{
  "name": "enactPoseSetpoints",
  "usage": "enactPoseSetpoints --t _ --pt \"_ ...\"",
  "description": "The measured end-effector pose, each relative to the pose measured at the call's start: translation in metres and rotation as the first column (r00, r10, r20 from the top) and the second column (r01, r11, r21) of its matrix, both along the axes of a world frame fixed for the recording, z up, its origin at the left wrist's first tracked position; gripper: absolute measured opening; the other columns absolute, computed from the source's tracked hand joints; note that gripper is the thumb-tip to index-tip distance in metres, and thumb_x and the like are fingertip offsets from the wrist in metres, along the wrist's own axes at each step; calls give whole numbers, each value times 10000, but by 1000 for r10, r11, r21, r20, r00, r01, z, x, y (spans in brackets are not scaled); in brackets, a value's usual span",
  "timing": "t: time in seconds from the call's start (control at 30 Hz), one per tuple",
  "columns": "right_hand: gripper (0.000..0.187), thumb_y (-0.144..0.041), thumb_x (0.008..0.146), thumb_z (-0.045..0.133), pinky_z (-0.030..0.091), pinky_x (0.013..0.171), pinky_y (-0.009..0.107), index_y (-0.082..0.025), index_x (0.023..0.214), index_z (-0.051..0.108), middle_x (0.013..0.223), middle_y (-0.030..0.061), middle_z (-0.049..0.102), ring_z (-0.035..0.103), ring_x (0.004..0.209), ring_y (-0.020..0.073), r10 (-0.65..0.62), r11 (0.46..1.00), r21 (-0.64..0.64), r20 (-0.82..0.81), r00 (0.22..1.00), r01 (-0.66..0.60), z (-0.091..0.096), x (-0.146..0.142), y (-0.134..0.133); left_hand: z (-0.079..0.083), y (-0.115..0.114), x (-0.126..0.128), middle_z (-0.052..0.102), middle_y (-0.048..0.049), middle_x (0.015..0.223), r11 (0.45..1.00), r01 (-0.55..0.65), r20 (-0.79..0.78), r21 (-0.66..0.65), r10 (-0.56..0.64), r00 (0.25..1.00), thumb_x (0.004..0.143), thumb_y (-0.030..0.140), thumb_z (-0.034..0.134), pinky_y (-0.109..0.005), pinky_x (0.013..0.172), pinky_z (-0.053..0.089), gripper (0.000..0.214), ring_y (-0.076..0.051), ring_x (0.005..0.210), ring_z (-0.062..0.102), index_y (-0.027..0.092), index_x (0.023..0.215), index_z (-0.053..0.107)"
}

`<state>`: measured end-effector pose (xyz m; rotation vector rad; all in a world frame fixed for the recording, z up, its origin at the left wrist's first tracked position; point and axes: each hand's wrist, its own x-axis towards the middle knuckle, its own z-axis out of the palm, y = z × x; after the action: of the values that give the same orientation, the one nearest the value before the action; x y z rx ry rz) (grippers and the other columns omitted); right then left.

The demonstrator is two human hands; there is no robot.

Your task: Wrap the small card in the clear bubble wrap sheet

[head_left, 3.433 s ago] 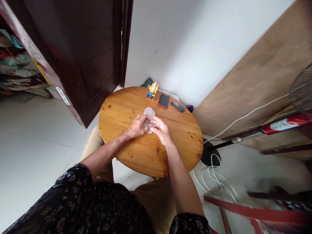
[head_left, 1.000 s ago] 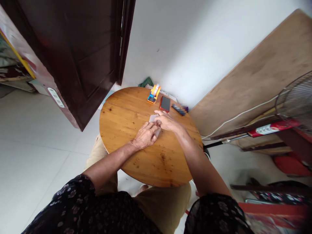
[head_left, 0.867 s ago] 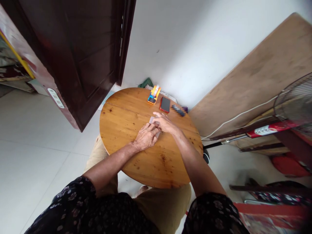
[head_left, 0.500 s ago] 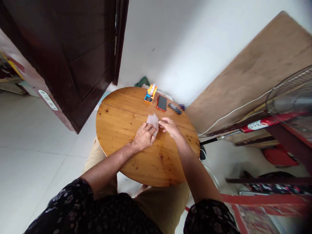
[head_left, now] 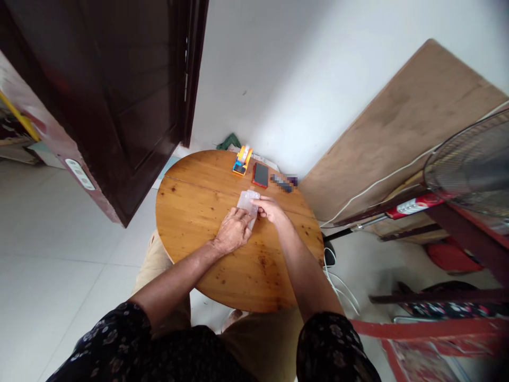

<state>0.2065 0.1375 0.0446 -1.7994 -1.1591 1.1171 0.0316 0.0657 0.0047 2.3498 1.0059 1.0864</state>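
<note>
A small piece of translucent whitish plastic wrap, bubbly-looking at its far end, lies on the round wooden table. Across its near left part rests my left hand, fingers bent and closed over it, pressing it to the tabletop. My right hand has its thumb and index finger pinched at the wrap's right edge, the other fingers curled in. Both hands cover part of the wrap, so whether anything is inside it I cannot tell.
Along the table's far edge are an orange tape dispenser, a dark phone with a red rim and a blurred-out dark object. Behind stands the wall. A fan and white cables are at the right, a dark door at the left.
My right hand has moved in to the wrap, its once-spread fingers now closed at the wrap's right edge. My left hand stays on it. The view has shifted slightly.
</note>
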Motion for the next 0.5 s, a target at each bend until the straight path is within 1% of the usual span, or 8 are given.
enactPoseSetpoints --t 0.07,0.13,0.23,0.3,0.37,0.43,0.5 --pt "240 -306 577 799 206 405 211 -197 721 641 516 -42 572 407 443 82 -19 998 63 -10 1000 19 -4 -1 -1 3 -2 -1 654 -129 1227 1000 -13 -24 -18 13 1000 839 157 525 -445 1040 474 429 -290 1125 522 152 1235 690" --pt "256 -326 569 758 286 444 220 -201 765 651 593 -33 630 469 501 101 -47 989 138 -20 999 49 -12 -3 -1 6 -4 -2 643 -126 1290 999 -31 -56 -24 30 998 834 157 528 -472 1021 475 427 -305 1183 510 172 1229 692" --pt "287 -393 583 706 363 501 241 -208 792 636 633 -38 641 512 562 128 -107 967 229 -24 994 110 -28 -5 0 10 -5 -4 570 -124 1441 999 -36 -95 -6 35 995 822 146 535 -500 1033 455 448 -329 1325 442 182 1243 685" --pt "272 -427 591 682 373 508 247 -214 742 605 615 -42 617 504 567 134 -144 953 268 -15 989 143 -37 -4 2 10 -4 -5 504 -117 1526 1000 -4 -123 15 5 992 813 126 531 -508 1051 439 511 -335 1399 386 190 1306 650" --pt "249 -433 592 669 368 500 244 -221 674 569 591 -47 590 486 562 132 -165 943 293 3 986 156 -44 -3 5 10 -2 -5 467 -94 1568 998 58 -160 40 -51 986 814 106 517 -518 1070 421 561 -331 1444 344 218 1354 620" --pt "230 -414 581 671 357 497 237 -224 630 549 578 -52 571 473 567 129 -179 937 310 28 983 162 -48 -2 9 8 -1 -6 502 -72 1545 992 111 -187 58 -99 977 824 99 498 -528 1096 401 558 -320 1460 331 242 1349 624" --pt "214 -391 569 673 346 502 232 -224 614 548 573 -57 557 464 576 127 -192 932 323 49 980 167 -51 -1 13 7 1 -6 585 -76 1459 993 105 -184 55 -93 979 840 112 484 -518 1104 404 531 -309 1426 380 237 1334 633"
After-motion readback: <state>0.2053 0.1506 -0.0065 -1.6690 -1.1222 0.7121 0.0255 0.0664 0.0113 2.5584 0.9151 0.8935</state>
